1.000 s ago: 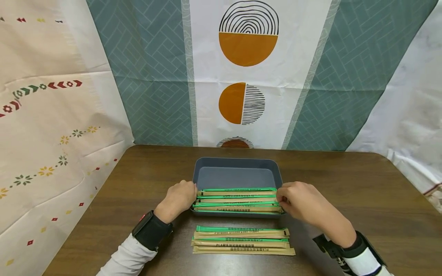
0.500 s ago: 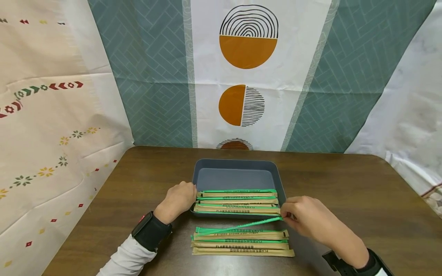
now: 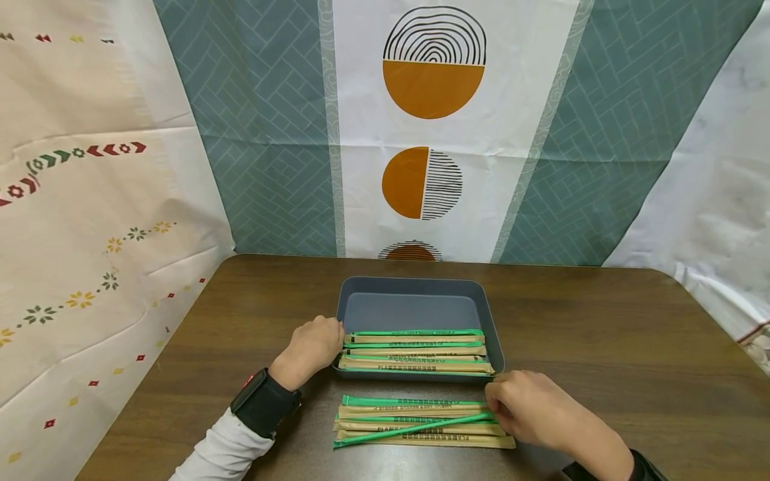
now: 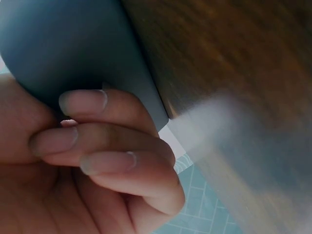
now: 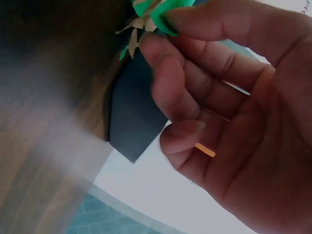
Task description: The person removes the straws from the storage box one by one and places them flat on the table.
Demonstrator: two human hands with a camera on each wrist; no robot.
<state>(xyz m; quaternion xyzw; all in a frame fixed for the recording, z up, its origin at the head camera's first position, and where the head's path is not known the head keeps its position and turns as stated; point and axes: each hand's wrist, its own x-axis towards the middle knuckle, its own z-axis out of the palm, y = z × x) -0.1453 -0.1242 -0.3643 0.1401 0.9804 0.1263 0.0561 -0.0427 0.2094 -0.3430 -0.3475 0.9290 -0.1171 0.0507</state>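
Note:
My right hand (image 3: 538, 409) pinches the right end of a green paper-wrapped straw (image 3: 415, 429). That straw slants across a row of tan and green wrapped straws (image 3: 415, 412) on the table, its left end low at the front. In the right wrist view, thumb and forefinger press on the green wrapper (image 5: 168, 17). Behind the row stands a dark grey tray (image 3: 415, 308), with more tan and green wrapped straws (image 3: 415, 367) along its near half. My left hand (image 3: 313, 347) holds the tray's left side, fingers curled against its wall (image 4: 73, 44) in the left wrist view.
The brown wooden table (image 3: 601, 327) extends to both sides of the tray. A patterned cloth (image 3: 277, 167) hangs along the back edge, and a pale printed cloth (image 3: 120, 321) covers the left side.
My right hand has drawn a green straw out of the tray's near side and brought it toward me over the table row. The left hand stays at the tray.

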